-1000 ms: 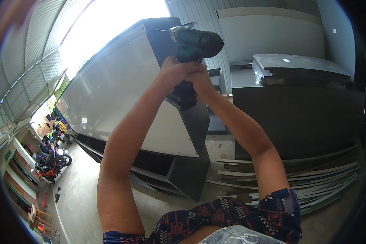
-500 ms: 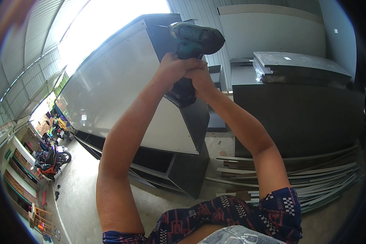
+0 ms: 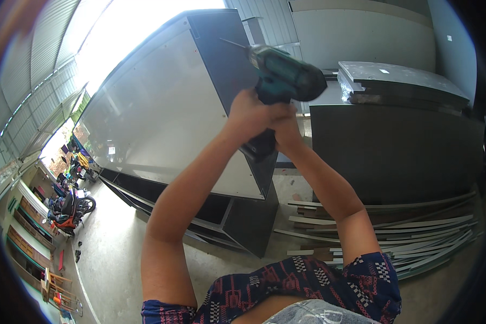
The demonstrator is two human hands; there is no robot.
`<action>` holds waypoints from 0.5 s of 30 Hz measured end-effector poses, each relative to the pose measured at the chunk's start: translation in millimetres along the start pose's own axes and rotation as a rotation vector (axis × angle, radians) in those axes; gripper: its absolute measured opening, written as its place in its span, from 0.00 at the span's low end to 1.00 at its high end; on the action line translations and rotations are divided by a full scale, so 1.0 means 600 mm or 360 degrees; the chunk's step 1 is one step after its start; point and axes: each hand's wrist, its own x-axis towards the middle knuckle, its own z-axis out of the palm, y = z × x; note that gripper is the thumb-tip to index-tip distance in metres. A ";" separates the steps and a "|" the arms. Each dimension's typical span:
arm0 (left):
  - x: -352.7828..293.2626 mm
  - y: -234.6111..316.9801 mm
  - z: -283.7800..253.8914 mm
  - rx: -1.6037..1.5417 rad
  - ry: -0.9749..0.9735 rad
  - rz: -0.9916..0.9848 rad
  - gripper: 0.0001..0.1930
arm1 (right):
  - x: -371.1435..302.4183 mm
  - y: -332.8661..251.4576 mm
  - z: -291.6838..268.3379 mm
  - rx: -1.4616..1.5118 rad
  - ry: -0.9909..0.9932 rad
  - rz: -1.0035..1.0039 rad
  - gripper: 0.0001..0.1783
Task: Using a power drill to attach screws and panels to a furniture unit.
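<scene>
A teal and black cordless drill is raised in front of me, its long thin bit pointing up and to the left. My left hand is closed round the drill's handle. Pressed against it from the right, my right hand is closed on the same handle, and its fingers are partly hidden. A large cabinet with a white side and a dark edge panel stands behind the drill. The bit's tip overlaps the dark panel in view, seemingly apart from it.
Under the white-sided cabinet sits a dark open-fronted cabinet. At right, wrapped boards lie on a big dark box, with long thin strips on the floor before it. Motorcycles and a wooden chair stand far left.
Both hands have moved the drill right and a little down, away from the cabinet's upper corner. More of the bit shows against the dark panel.
</scene>
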 end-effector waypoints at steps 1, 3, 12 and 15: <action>0.001 -0.016 0.005 0.0000 -0.0001 -0.0001 0.25 | -0.004 0.008 -0.014 -0.0153 -0.0035 -0.0094 0.08; 0.016 -0.065 0.017 -0.0001 -0.0017 0.0114 0.28 | -0.008 0.027 -0.029 -0.0308 -0.0065 -0.0180 0.09; 0.031 -0.145 0.053 0.0108 -0.0209 -0.0117 0.19 | -0.024 0.091 -0.100 -0.0208 0.0151 0.0092 0.25; 0.023 -0.182 0.074 -0.0089 -0.0164 -0.0109 0.20 | -0.038 0.099 -0.116 -0.0112 0.0163 0.0214 0.25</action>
